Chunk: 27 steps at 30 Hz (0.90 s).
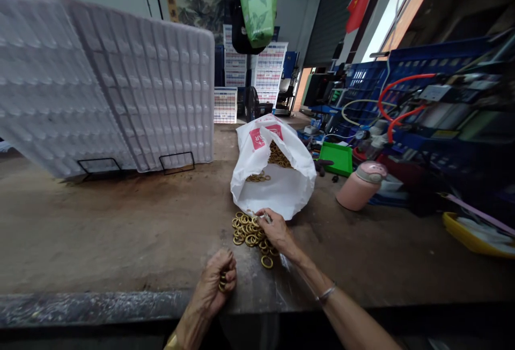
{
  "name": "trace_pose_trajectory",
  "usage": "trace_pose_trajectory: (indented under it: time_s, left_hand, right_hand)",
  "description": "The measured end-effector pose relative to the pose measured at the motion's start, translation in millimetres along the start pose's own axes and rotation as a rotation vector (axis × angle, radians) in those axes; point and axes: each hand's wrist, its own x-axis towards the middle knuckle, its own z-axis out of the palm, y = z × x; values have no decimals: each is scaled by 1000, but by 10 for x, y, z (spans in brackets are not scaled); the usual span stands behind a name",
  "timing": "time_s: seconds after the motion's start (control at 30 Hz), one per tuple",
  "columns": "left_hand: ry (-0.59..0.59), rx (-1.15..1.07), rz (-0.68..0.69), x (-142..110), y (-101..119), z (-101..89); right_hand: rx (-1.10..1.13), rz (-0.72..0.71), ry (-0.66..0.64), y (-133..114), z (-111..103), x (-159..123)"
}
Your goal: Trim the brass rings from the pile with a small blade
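A pile of small brass rings (pixel 250 230) lies on the worn workbench (pixel 132 232) just in front of a white plastic bag (pixel 277 178) that holds more rings. My right hand (pixel 276 230) rests on the pile's right side, fingers pinched on a small thin silvery object near the bag's edge. My left hand (pixel 217 283) sits close to the bench's front edge, curled into a fist around several brass rings (pixel 222 281).
Two white moulded trays (pixel 120 82) lean on wire stands at the back left. A pink flask (pixel 360 185) lies on its side to the right, with a green tray (pixel 338 158) behind it. Blue racks with hoses crowd the right. A yellow tray (pixel 475 235) sits far right.
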Motion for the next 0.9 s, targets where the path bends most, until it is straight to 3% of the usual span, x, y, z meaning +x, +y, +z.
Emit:
trace_pose_trajectory:
  time_s: [0.27, 0.37, 0.57, 0.73, 0.8, 0.9]
  left_hand:
    - [2, 130, 5, -47, 101, 137]
    - [24, 225, 84, -48, 85, 179]
    - [91, 619, 312, -49, -9, 203]
    - [38, 657, 396, -17, -61, 207]
    - [36, 680, 426, 2, -70, 178]
    - [72, 808, 519, 20, -68, 115]
  right_hand:
    - [361, 113, -156, -42, 179, -283]
    - [422, 194, -224, -53, 226, -342]
    - [642, 393, -444, -189, 196, -458]
    - [769, 456, -579, -238, 191, -534]
    - [768, 448, -586, -227, 215, -548]
    - [647, 394, -474, -217, 247, -561]
